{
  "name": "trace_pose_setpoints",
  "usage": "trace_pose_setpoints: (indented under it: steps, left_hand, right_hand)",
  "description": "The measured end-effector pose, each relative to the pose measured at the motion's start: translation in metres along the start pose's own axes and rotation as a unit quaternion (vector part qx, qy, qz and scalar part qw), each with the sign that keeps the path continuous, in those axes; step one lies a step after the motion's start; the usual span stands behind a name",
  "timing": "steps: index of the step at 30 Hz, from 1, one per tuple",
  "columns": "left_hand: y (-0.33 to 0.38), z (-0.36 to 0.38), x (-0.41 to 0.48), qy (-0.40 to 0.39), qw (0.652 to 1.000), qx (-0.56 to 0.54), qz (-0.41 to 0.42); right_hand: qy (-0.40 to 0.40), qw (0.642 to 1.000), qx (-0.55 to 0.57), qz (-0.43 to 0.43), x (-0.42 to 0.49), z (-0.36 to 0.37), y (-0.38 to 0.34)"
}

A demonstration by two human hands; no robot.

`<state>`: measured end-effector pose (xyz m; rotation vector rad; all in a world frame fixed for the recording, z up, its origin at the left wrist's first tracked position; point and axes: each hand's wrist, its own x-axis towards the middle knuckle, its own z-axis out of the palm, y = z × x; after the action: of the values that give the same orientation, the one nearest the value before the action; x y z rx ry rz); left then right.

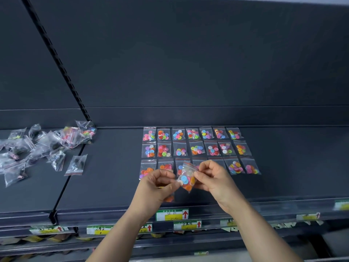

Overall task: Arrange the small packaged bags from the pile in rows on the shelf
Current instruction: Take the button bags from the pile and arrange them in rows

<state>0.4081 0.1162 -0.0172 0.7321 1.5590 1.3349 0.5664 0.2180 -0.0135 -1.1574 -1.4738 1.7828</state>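
Both hands hold one small clear bag of coloured buttons point(187, 179) above the front of the dark shelf point(113, 176). My left hand point(157, 188) pinches its left edge and my right hand point(211, 176) pinches its right edge. Behind them, three rows of button bags point(196, 148) lie flat on the shelf; my hands hide the middle of the front row. Another bag of orange buttons point(169, 198) shows under my left hand. A loose pile of clear bags point(43, 148) lies on the shelf to the left.
A slotted upright point(56, 59) runs up the back wall between the shelf sections. Price labels with red arrows point(172, 214) line the front edges of this shelf and the ones below. Bare shelf surface lies right of the rows.
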Motion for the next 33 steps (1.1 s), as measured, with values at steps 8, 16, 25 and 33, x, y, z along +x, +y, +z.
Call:
trace_pose_setpoints:
  steps: [8,16,25,33]
  left_hand:
    - [-0.025,-0.017,0.008,0.071,0.914,0.381,0.122]
    - [-0.034,-0.018,0.006,0.104,0.872,0.461,0.125]
    - [-0.036,-0.017,0.007,0.101,0.870,0.471,0.108]
    - [-0.023,-0.005,0.015,0.080,0.850,0.499,0.147]
  right_hand:
    - [-0.022,0.956,-0.286,-0.061,0.014,-0.013,0.022]
    - [-0.025,0.904,-0.400,-0.150,0.015,-0.010,0.037]
    - [-0.063,0.878,-0.446,-0.164,0.014,-0.007,0.044]
    - [-0.079,0.886,-0.422,-0.176,0.012,-0.010,0.044]
